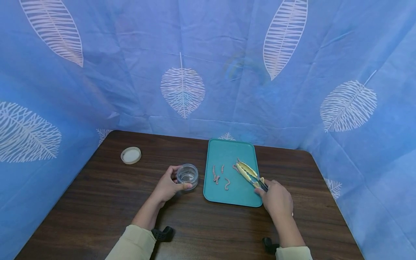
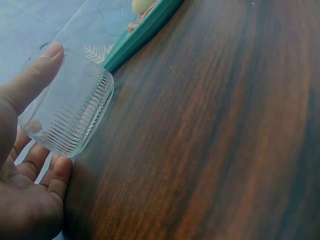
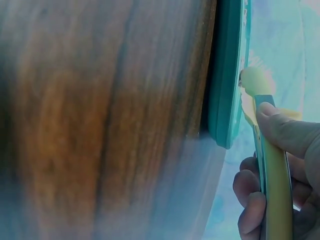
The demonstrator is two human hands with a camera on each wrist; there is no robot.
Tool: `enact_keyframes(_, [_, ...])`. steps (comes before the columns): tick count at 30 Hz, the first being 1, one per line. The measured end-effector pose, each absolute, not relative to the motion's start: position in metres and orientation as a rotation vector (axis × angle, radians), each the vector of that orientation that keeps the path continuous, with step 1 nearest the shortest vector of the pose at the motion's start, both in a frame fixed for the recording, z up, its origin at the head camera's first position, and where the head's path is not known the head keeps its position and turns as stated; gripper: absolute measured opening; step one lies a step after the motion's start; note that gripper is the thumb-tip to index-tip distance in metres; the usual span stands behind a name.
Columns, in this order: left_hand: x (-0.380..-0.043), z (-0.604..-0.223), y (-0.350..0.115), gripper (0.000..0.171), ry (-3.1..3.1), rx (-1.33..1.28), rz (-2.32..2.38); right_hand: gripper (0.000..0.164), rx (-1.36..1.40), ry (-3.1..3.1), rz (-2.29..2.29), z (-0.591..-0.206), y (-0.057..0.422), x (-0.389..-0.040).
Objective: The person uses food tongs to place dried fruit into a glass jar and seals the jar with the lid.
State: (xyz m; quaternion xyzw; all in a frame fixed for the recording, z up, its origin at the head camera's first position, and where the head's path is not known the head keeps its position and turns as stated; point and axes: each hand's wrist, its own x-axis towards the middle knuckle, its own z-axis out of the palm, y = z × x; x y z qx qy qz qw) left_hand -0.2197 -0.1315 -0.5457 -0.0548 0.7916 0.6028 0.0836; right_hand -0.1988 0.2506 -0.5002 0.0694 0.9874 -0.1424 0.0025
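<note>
My left hand grips a clear ribbed jar between thumb and fingers, beside the left edge of the teal tray. In the left wrist view the jar looks see-through, with nothing showing inside. My right hand holds yellow tongs over the tray's right side. The tips of the tongs are at a pinkish worm-like piece, partly hidden by them. Several similar curled pieces lie on the tray, left of the tongs. In the right wrist view the tongs run along the palm, thumb on top.
A round pale lid lies at the back left of the dark wooden table. Blue cloth with white leaf prints hangs behind the table and at both sides. A dark band is on each wrist.
</note>
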Motion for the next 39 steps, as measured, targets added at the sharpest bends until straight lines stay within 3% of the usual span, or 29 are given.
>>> enact_keyframes(39, [-0.2191,-0.5455,-0.1329,0.086,2.355,-0.147,1.814,0.058,0.285,3.109,-0.466,-0.4919,0.252,-0.1942])
